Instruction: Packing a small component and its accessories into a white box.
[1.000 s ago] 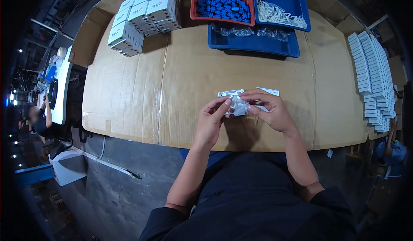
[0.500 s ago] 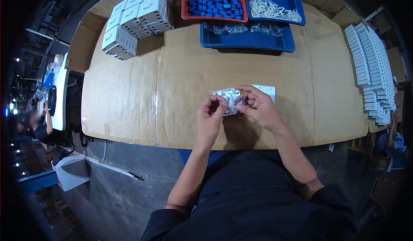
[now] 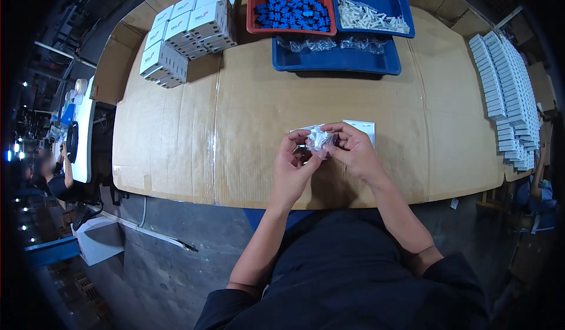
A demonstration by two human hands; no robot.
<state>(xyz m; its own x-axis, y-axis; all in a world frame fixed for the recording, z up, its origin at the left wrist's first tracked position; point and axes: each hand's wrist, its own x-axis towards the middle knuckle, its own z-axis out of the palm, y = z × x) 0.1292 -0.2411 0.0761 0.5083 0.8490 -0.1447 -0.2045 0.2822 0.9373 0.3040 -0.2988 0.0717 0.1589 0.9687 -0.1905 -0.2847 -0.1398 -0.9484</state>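
Observation:
Between my two hands is a small clear plastic bag (image 3: 321,142) with white pieces in it; their exact kind is too small to make out. My left hand (image 3: 295,164) pinches the bag's left side, thumb at its lower edge. On the other side my right hand (image 3: 351,149) grips it with thumb and fingers. A flat white box (image 3: 364,128) lies on the cardboard just beyond my right hand. Another white item lies beneath the bag, mostly covered by my hands.
Cardboard covers the table (image 3: 170,130). White boxes (image 3: 191,27) are stacked at the far left, and thin white boxes (image 3: 506,88) at the right. At the back stand a red bin (image 3: 254,25) of blue parts, a blue bin (image 3: 406,12) of white parts and a lower blue tray (image 3: 335,66).
My left thumb has shifted down and my left fingers have spread along the bag's upper edge. The bag looks more bunched together between both hands.

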